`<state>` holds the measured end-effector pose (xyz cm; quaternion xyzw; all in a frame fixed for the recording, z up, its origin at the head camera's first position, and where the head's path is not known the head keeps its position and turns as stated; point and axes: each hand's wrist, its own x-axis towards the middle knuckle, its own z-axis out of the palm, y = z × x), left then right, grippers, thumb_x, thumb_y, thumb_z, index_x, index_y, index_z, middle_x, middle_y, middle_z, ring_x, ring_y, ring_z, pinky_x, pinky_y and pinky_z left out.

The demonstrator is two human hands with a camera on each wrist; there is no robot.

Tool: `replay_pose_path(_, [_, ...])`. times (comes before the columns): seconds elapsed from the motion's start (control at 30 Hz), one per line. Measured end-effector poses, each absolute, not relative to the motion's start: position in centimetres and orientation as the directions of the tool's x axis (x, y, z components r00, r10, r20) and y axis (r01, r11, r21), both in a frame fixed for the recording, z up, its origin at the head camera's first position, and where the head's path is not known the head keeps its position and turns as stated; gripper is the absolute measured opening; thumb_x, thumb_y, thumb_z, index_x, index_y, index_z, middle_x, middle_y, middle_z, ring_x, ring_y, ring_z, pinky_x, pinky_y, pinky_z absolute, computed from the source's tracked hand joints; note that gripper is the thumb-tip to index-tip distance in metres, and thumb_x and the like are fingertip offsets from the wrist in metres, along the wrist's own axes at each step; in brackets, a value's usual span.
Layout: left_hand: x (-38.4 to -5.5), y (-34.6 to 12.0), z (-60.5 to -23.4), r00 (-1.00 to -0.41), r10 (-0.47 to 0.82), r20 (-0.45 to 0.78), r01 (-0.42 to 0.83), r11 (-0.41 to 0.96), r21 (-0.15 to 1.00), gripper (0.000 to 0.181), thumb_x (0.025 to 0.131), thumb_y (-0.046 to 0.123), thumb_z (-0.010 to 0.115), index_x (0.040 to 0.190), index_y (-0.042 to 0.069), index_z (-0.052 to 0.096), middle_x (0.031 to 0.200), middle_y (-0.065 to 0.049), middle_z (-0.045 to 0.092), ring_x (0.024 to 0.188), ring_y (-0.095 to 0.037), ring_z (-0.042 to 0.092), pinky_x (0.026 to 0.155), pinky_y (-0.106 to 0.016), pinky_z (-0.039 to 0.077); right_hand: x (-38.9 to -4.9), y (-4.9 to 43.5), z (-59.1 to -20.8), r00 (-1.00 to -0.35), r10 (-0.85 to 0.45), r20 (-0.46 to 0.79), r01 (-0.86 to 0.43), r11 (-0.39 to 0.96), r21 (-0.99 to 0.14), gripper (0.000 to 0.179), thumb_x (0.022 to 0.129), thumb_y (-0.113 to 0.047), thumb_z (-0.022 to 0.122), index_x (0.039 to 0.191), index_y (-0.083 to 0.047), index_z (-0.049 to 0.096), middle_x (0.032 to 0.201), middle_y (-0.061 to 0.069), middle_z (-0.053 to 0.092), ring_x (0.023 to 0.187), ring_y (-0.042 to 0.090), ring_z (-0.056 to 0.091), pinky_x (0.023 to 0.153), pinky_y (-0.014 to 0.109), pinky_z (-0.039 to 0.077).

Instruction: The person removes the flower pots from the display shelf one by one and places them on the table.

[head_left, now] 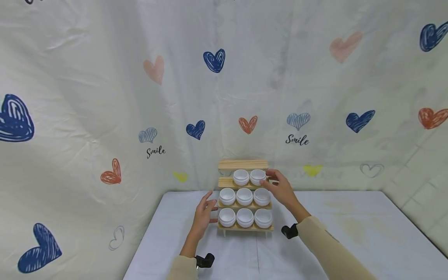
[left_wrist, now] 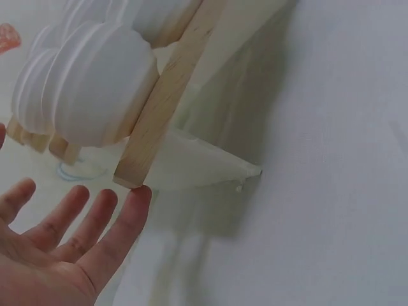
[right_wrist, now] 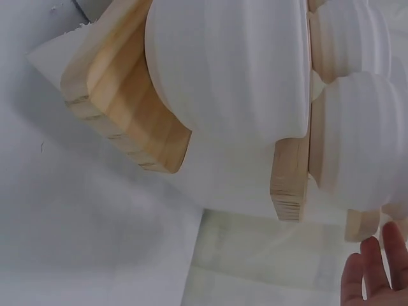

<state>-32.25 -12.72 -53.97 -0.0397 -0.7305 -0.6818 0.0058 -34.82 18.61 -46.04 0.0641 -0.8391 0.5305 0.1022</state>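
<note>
My left hand (head_left: 202, 217) is wide, 8 o'clock of rack (head_left: 243, 165); my right hand (head_left: 282, 190), 4 o'clock of top-right bowl (head_left: 257, 176), grip indeterminable. Adjacent bowl (head_left: 241, 177) blocks 9 o'clock.

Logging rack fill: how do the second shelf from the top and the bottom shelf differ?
- Count: the second shelf from the top carries two white bowls; the bottom shelf carries three.
- Bare wood: the second shelf has an open spot at its left end; the bottom shelf is filled across.

Shared: both are pale wood boards holding similar white bowls.
</note>
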Motion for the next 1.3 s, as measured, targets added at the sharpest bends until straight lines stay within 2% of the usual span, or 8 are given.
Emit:
replay_pose_path(0.13, [-32.3,-12.5,-54.5,-0.999,0.045,0.021,0.023,0.042,0.999,0.054,0.108,0.026,0.051,0.158,0.009,0.037,0.135,-0.027,0.058,0.115,-0.043,0.063,0.075,-0.054,0.060,-35.2,18.5,-46.4,-0.967,0.010,0.253,-0.227,0.413,-0.882,0.058,0.095,-0.034,0.073,0.142,-0.008,0.051,0.142,0.015,0.057,0.130,0.035,0.052,0.113,0.056,0.036])
replay_pose_path(0.33, [-32.1,-11.8,-55.1,-1.000,0.029,-0.006,-0.005,0.031,1.000,0.055,0.106,0.036,0.054,0.156,0.017,0.043,0.126,-0.018,0.064,0.097,-0.022,0.068,0.065,-0.040,0.060,-35.6,18.2,-46.9,-0.957,0.031,0.290,-0.255,0.391,-0.884,0.054,0.092,-0.030,0.078,0.137,-0.009,0.056,0.135,0.015,0.061,0.126,0.034,0.054,0.113,0.060,0.032])
replay_pose_path(0.57, [-32.7,-11.2,-55.6,-1.000,0.006,0.013,0.013,0.053,0.999,0.050,0.103,0.036,0.057,0.151,0.025,0.051,0.116,-0.011,0.067,0.087,-0.015,0.068,0.054,-0.028,0.051,-36.1,17.8,-46.7,-0.949,0.031,0.315,-0.278,0.394,-0.876,0.058,0.089,-0.033,0.080,0.136,-0.009,0.056,0.131,0.014,0.061,0.122,0.031,0.055,0.107,0.050,0.038])
replay_pose_path(0.73, [-33.1,-11.0,-55.7,-1.000,0.008,0.002,0.003,0.071,0.997,0.046,0.104,0.034,0.057,0.149,0.029,0.052,0.109,-0.008,0.066,0.085,-0.013,0.066,0.054,-0.026,0.048,-36.4,17.7,-46.5,-0.954,0.034,0.298,-0.259,0.410,-0.874,0.061,0.088,-0.037,0.081,0.135,-0.009,0.056,0.131,0.014,0.061,0.121,0.030,0.055,0.105,0.046,0.040])
replay_pose_path(0.97, [-33.4,-11.0,-55.9,-1.000,0.013,-0.010,-0.009,0.076,0.997,0.045,0.103,0.032,0.057,0.148,0.032,0.054,0.106,-0.005,0.066,0.084,-0.014,0.065,0.054,-0.026,0.047,-36.6,17.5,-46.3,-0.956,0.024,0.291,-0.253,0.429,-0.867,0.062,0.087,-0.037,0.082,0.133,-0.006,0.056,0.128,0.016,0.062,0.119,0.031,0.056,0.106,0.053,0.043])
replay_pose_path(1.3, [-33.4,-10.9,-56.1,-0.999,0.020,0.028,0.028,0.035,0.999,0.046,0.102,0.032,0.058,0.148,0.027,0.055,0.098,-0.001,0.064,0.080,-0.013,0.063,0.051,-0.026,0.048,-37.1,17.7,-46.4,-0.953,0.005,0.304,-0.265,0.474,-0.840,0.060,0.089,-0.034,0.081,0.134,-0.003,0.056,0.127,0.019,0.062,0.115,0.030,0.056,0.100,0.046,0.044])
